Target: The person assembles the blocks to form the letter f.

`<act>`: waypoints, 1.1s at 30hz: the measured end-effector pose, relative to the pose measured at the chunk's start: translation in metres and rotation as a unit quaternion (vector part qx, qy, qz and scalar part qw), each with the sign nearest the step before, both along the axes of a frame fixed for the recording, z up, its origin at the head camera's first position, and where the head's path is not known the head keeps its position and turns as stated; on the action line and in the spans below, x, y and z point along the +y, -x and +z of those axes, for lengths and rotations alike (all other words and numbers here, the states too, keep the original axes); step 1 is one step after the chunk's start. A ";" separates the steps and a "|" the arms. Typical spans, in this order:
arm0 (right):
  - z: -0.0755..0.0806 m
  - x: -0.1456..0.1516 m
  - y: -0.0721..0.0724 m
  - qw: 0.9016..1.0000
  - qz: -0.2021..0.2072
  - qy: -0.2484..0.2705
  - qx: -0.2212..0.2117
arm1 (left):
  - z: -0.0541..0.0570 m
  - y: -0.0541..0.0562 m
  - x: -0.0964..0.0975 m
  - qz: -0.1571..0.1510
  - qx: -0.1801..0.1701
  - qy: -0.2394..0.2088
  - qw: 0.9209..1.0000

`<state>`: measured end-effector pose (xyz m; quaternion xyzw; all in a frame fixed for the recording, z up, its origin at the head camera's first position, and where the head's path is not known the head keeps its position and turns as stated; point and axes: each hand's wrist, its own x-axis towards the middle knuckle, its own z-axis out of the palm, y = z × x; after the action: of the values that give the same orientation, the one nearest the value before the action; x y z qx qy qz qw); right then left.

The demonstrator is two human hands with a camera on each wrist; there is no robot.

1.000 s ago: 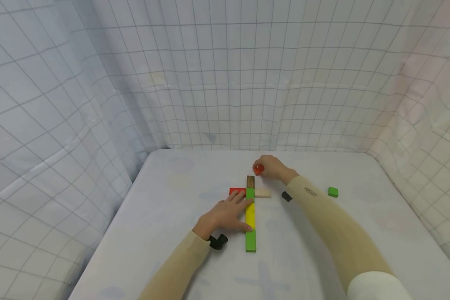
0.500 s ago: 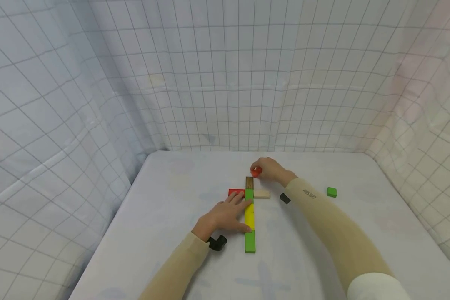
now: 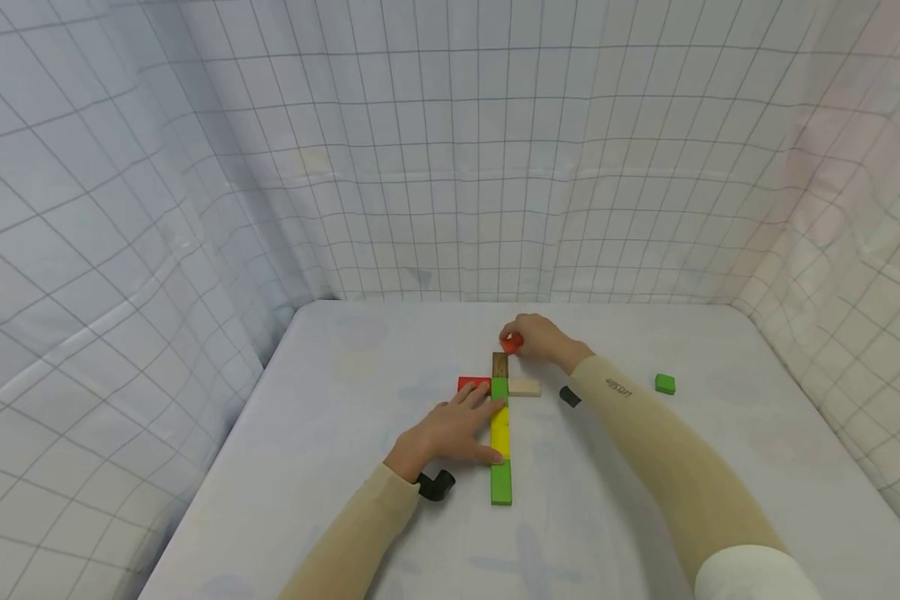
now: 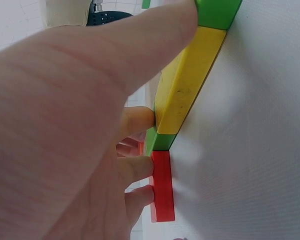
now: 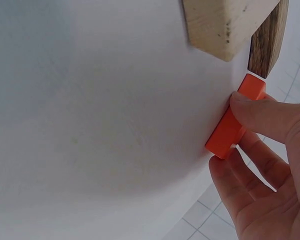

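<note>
In the head view, my left hand (image 3: 450, 432) lies with spread, mostly straight fingers on a line of blocks. Its thumb touches the join of a yellow block (image 3: 500, 437) and the near green block (image 3: 501, 487). Fingertips also rest on the red block (image 4: 163, 187) and by the far green block (image 3: 499, 386). My right hand (image 3: 542, 338) pinches an orange-red block (image 5: 229, 125) between thumb and fingers. That block is just beyond the dark brown wooden block (image 5: 266, 42), close to its end; whether they touch is unclear. A cream block (image 3: 525, 387) extends right from the line.
A loose green block (image 3: 665, 384) sits on the white table (image 3: 615, 500), right of the right forearm. Grid-patterned white curtains (image 3: 450, 167) stand behind and at both sides. Black wrist-worn devices (image 3: 437, 485) show beside both wrists.
My right hand has shifted slightly left and nearer with the orange-red block, closer to the brown block's far end. My left hand stays in place on the line of blocks.
</note>
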<state>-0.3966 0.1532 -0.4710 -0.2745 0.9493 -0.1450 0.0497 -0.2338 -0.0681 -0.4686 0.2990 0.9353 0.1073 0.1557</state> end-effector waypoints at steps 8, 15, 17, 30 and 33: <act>0.002 -0.001 -0.002 1.000 -0.001 0.005 0.003 | 0.001 0.001 0.000 -0.001 0.003 0.001 1.000; 0.006 -0.003 -0.006 1.000 -0.002 0.005 -0.004 | 0.000 0.001 -0.001 0.000 0.001 -0.004 1.000; 0.008 -0.003 -0.008 1.000 -0.005 0.010 -0.014 | 0.000 0.001 -0.001 -0.001 -0.001 -0.005 1.000; 0.030 0.008 -0.021 1.000 0.003 0.012 -0.004 | -0.001 0.000 0.001 0.004 -0.003 0.006 1.000; 0.034 0.014 -0.025 1.000 0.007 0.002 0.001 | -0.001 0.000 0.002 0.005 -0.003 0.009 1.000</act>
<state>-0.3718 0.1669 -0.4368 -0.2812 0.9472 -0.1459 0.0490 -0.2342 -0.0663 -0.4698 0.2922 0.9373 0.1010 0.1608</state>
